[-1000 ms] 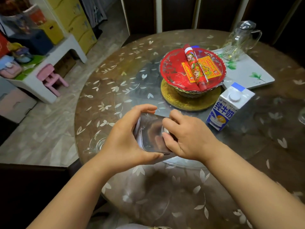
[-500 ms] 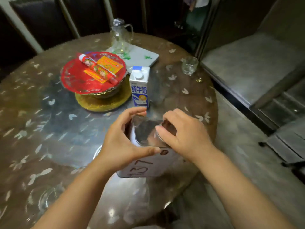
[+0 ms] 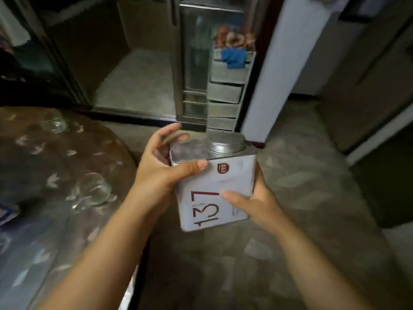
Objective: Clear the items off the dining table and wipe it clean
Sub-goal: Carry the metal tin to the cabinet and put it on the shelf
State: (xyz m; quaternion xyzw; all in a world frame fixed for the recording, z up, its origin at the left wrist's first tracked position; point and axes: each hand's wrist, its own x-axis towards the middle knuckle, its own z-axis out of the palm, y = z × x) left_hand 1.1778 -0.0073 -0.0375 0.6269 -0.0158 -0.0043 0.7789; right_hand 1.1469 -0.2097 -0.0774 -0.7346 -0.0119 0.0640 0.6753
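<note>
Two hands hold one white tin (image 3: 215, 191) in the air, off the table's edge and above the floor (image 3: 290, 198); the left hand (image 3: 161, 168) grips its upper left corner, thumb across the front, fingers curled behind the top; the right hand (image 3: 257, 202) cups the lower right side, thumb lying on the front; the tin is upright, slightly tilted, with "137" printed in red and a silver screw cap (image 3: 226, 142) on top; the table (image 3: 33, 231) lies to the left, bearing two glass cups (image 3: 93, 189); a blue cloth (image 3: 233, 58) sits on drawers (image 3: 224, 95) beyond.
</note>
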